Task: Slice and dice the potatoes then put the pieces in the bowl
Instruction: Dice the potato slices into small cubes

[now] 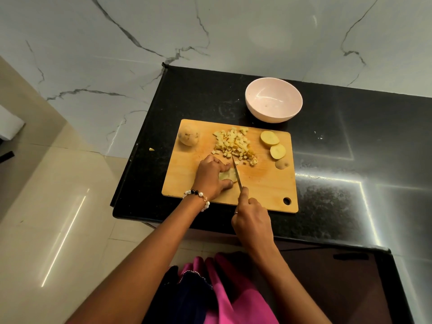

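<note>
On a wooden cutting board (264, 183), my left hand (211, 176) holds a potato piece (226, 175) down, fingers curled over it. My right hand (251, 218) grips a knife (236, 173) by the handle, forefinger along the spine, blade set against the piece's right side. A pile of diced potato (235, 146) lies in the board's middle. A whole potato (188, 136) sits at the far left corner. Two round slices (270, 138) (278, 151) and an end cap (281, 164) lie on the right. The pale pink bowl (273, 99) stands beyond the board, with nothing in it.
The board rests on a black granite counter (350, 160) whose left edge drops to a tiled floor. One stray potato bit (151, 149) lies on the counter left of the board. A marble wall rises behind.
</note>
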A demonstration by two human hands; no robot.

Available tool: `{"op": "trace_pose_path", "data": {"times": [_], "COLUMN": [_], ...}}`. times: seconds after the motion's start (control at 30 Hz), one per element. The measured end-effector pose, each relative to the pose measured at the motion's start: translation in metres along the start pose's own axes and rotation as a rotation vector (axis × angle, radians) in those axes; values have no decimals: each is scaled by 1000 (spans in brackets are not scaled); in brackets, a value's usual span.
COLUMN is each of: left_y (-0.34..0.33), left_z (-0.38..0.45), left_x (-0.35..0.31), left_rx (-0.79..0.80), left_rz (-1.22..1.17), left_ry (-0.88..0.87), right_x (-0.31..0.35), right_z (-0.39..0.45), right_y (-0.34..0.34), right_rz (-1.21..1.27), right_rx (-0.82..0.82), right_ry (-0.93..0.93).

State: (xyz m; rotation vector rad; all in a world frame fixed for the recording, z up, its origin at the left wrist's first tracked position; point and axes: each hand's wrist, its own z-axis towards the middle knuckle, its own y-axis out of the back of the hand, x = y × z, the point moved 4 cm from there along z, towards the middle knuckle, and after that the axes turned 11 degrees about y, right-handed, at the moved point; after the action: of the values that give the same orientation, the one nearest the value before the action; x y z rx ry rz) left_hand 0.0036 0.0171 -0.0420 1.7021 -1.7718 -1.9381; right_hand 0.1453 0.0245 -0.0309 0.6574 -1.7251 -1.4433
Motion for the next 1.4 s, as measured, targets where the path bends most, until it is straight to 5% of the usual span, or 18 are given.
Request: {"op": "trace_pose_path", "data": {"times": [0.4,0.93,1.4], "left_y": [-7,-5,-7], "left_z": [1,-13,-15], "left_x": [6,20,20], "left_rx": [-61,-151,-272], "left_rz": [-50,-121,-192], "left_ry": [29,-177,-196], "right_x": [-7,-11,9], "right_z": [-37,-16,-24], "right_y": [-7,-7,-8], "right_rz": [-56,112,-86], "right_rx": [-57,-40,-31], "right_ry": [-9,40,25]}}
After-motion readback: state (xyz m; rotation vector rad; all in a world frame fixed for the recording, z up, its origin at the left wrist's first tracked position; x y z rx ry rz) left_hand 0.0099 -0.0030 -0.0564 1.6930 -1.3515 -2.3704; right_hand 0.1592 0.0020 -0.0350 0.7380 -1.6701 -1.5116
